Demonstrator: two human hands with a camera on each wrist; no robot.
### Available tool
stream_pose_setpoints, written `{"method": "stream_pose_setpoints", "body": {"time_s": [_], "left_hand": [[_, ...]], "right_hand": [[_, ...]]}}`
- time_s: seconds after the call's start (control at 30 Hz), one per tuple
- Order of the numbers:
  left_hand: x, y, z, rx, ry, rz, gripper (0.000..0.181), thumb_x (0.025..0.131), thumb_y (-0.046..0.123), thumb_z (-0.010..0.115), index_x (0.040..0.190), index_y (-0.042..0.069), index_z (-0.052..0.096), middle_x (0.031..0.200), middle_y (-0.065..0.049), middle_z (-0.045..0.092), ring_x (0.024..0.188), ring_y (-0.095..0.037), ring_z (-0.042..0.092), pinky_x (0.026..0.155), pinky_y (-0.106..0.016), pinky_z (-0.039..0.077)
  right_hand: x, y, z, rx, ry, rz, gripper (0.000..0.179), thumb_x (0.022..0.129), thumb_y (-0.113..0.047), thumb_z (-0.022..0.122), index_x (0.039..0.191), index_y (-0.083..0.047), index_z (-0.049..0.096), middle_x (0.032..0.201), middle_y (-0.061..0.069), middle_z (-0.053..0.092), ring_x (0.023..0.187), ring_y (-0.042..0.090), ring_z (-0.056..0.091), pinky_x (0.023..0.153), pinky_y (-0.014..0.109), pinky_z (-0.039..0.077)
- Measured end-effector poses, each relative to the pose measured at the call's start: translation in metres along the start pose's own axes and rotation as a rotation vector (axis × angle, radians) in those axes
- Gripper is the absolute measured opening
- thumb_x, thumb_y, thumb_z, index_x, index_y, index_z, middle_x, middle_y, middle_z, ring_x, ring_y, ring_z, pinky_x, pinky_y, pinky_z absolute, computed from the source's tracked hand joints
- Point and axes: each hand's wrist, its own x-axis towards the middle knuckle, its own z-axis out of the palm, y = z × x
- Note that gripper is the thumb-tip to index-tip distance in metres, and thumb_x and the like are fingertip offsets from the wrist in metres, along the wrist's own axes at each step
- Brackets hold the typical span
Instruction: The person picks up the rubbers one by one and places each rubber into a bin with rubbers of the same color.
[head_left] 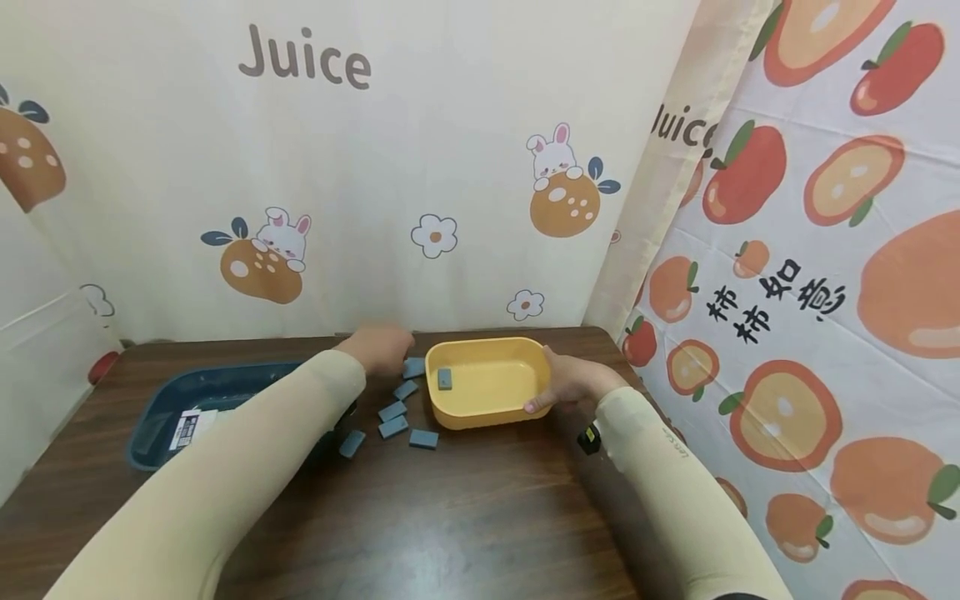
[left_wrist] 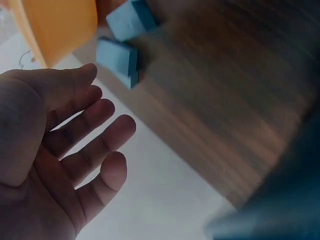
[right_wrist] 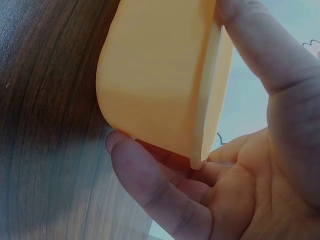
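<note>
A yellow tray (head_left: 487, 408) stands at the far middle of the brown table, with one grey-blue block (head_left: 445, 378) inside. My right hand (head_left: 568, 383) grips its right end, thumb over the rim (right_wrist: 220, 75) and fingers (right_wrist: 150, 185) under the wall. My left hand (head_left: 382, 346) hovers open just left of the tray, above the farthest block (head_left: 413, 367). The left wrist view shows its fingers (left_wrist: 95, 120) spread and empty, with two blocks (left_wrist: 119, 61) and the tray's corner (left_wrist: 55, 25) beyond. Several more blocks (head_left: 393, 427) lie scattered left of the tray.
A dark blue tray (head_left: 161, 408) with a white label sits at the left, partly behind my left sleeve (head_left: 225, 475). Printed curtains close off the back and right. A small black object (head_left: 591, 439) lies by my right wrist. Bare wood (head_left: 465, 525) fills the near side.
</note>
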Motion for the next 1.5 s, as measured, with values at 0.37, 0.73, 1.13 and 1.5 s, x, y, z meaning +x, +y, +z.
{"method": "stream_pose_setpoints", "body": {"time_s": [0.37,0.73,1.13,1.5], "left_hand": [[0.017,0.014,0.018,0.019,0.02,-0.069,0.01,0.102,0.016,0.079,0.11,0.009,0.077,0.094,-0.003,0.074,0.084,-0.022,0.067,0.079,-0.038,0.065],[0.017,0.007,0.032,-0.021,0.052,-0.106,0.014,0.103,0.017,0.079,0.113,0.008,0.077,0.1,-0.006,0.078,0.087,-0.022,0.07,0.081,-0.041,0.066],[0.01,0.004,0.016,-0.02,-0.144,-0.146,0.006,0.101,0.006,0.076,0.106,0.009,0.077,0.097,-0.006,0.077,0.084,-0.024,0.068,0.071,-0.037,0.058],[0.001,0.004,0.014,0.083,-0.156,-0.024,0.02,0.095,0.001,0.087,0.093,0.018,0.076,0.089,0.001,0.075,0.081,-0.021,0.067,0.076,-0.036,0.062]], "right_hand": [[0.006,0.0,0.003,-0.009,-0.003,-0.031,0.137,0.077,-0.037,0.109,0.174,-0.008,0.018,0.142,0.026,0.057,0.101,0.033,0.063,0.074,0.043,0.064],[0.008,0.003,0.004,-0.034,0.0,-0.039,0.133,0.078,-0.038,0.108,0.172,-0.008,0.02,0.138,0.026,0.059,0.093,0.031,0.063,0.073,0.045,0.064],[0.004,0.005,0.001,-0.082,0.019,0.0,0.157,0.079,-0.044,0.107,0.181,-0.003,-0.006,0.164,0.034,0.048,0.085,0.031,0.072,0.078,0.047,0.069],[0.005,0.005,-0.001,-0.086,0.004,-0.008,0.158,0.079,-0.046,0.107,0.181,-0.004,-0.006,0.154,0.032,0.054,0.07,0.026,0.061,0.069,0.041,0.062]]}}
